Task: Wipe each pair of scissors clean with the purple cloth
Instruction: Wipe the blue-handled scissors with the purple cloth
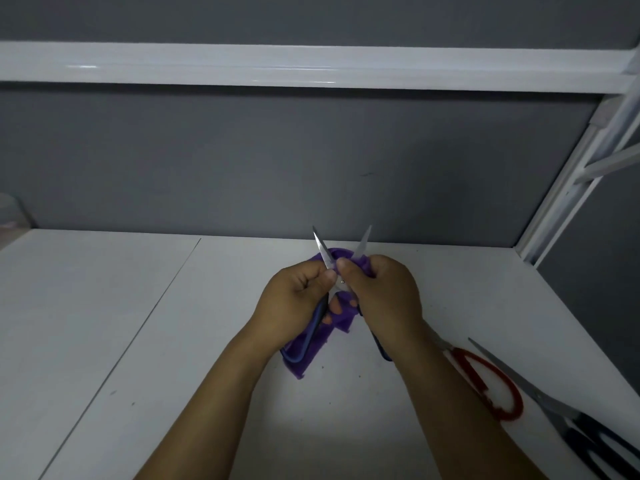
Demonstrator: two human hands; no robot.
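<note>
I hold a pair of blue-handled scissors spread wide above the white table, blades pointing away from me. My left hand grips the left blade and handle near the pivot. My right hand grips the right side together with the purple cloth, which bunches behind the blades and hangs down between my hands. One blue handle loop shows below my left hand; the other is mostly hidden behind my right wrist.
Red-handled scissors lie on the table at my right forearm. Dark-handled scissors lie beside them near the right edge. A grey wall and a white shelf rail stand behind. A white frame post rises at the right.
</note>
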